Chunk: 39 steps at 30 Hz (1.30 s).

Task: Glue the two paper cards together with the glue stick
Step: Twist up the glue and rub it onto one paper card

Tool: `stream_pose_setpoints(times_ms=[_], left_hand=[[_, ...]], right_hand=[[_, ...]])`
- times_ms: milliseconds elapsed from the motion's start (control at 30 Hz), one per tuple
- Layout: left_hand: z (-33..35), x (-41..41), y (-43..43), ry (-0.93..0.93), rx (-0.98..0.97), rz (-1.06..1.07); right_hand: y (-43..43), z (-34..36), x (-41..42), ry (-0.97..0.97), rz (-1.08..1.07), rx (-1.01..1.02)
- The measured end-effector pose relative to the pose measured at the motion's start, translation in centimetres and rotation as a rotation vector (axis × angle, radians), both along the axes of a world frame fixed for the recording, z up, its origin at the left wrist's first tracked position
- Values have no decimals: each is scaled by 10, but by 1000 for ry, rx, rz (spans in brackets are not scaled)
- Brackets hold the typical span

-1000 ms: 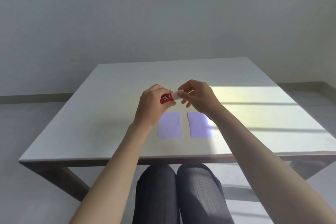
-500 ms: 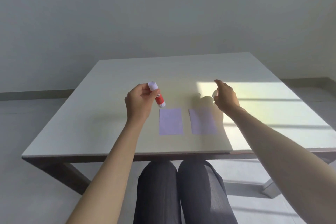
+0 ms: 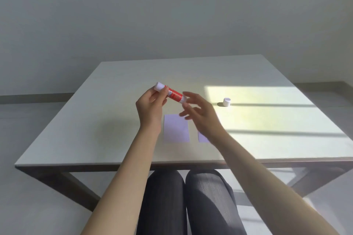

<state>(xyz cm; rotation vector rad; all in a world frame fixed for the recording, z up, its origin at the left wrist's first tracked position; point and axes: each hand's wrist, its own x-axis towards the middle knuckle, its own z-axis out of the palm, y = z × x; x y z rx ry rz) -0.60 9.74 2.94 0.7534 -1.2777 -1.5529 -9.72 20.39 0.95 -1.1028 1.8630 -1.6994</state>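
Pinching the cylindrical red glue stick [image 3: 172,94], left hand [image 3: 150,108]; right hand [image 3: 200,114] splayed, empty.

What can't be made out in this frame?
- Right card, head view: mostly hidden by the right hand and its forearm.
- Glue stick open tip: behind the right hand's fingers; contact unclear.
- Label text: partly covered by the left hand, too small to read.
- Cap: too small to tell which end is up.

A pale table [image 3: 107,120] on dark legs [image 3: 76,187] stands before a plain grey wall [image 3: 172,15]. Sunlight [image 3: 267,116] with thin shadow stripes falls at 3 o'clock. The floor [image 3: 28,206] is light grey.
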Motion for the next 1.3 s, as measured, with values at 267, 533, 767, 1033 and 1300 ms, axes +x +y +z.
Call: stream_pose_setpoints(times_ms=[267, 533, 767, 1033, 1300], left_hand=[[4, 6, 7, 115, 116, -62], [12, -2, 19, 64, -115, -79], [12, 3, 13, 66, -146, -126], [2, 13, 5, 121, -105, -123], [1, 14, 2, 86, -175, -189]], right_hand=[[-1, 13, 10, -336, 40, -177], [-5, 17, 12, -527, -73, -3], [-1, 13, 8, -753, 107, -104], [2, 14, 4, -572, 213, -164], [-5, 17, 11, -638, 79, 105]])
